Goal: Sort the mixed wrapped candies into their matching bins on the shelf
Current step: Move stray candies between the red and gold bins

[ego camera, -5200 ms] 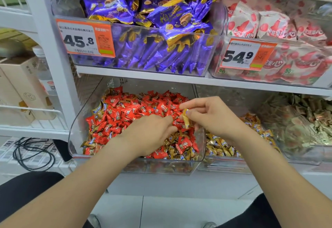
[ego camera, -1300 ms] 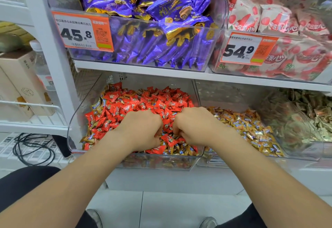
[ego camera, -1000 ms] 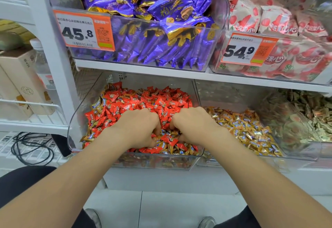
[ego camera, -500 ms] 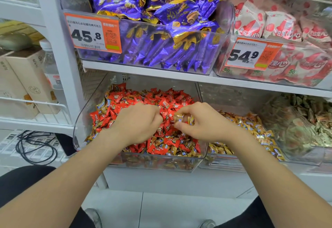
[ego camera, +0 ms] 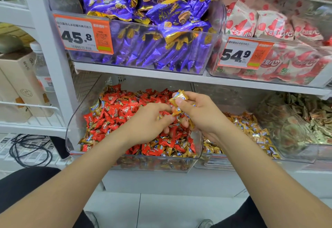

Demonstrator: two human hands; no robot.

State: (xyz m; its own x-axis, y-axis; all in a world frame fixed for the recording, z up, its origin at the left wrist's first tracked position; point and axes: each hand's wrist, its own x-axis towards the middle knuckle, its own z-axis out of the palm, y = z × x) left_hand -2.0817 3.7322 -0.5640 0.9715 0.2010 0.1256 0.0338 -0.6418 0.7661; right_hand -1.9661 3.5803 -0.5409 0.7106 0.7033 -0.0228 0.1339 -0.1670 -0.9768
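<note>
A clear bin (ego camera: 71,138) on the lower shelf holds red wrapped candies (ego camera: 116,109) mixed with gold ones along its front. To its right, a second clear bin (ego camera: 233,164) holds gold wrapped candies (ego camera: 251,129). My right hand (ego camera: 201,114) is raised over the red bin and grips several gold candies (ego camera: 178,97), one sticking up between thumb and forefinger. My left hand (ego camera: 149,121) hovers just left of it, its fingertips pinching the lower end of a gold candy (ego camera: 175,113) at the right hand.
Above sit a bin of purple packets (ego camera: 143,44) priced 45.8 and a bin of white-red packets (ego camera: 278,51) priced 54.9. A bin of green-brown candies (ego camera: 305,120) stands at the far right. Boxes, a bottle and black cables are at the left.
Both hands were dug into the red bin a second ago. They have lifted out, the right hand now raised with gold candies and the left hand pinching one at it.
</note>
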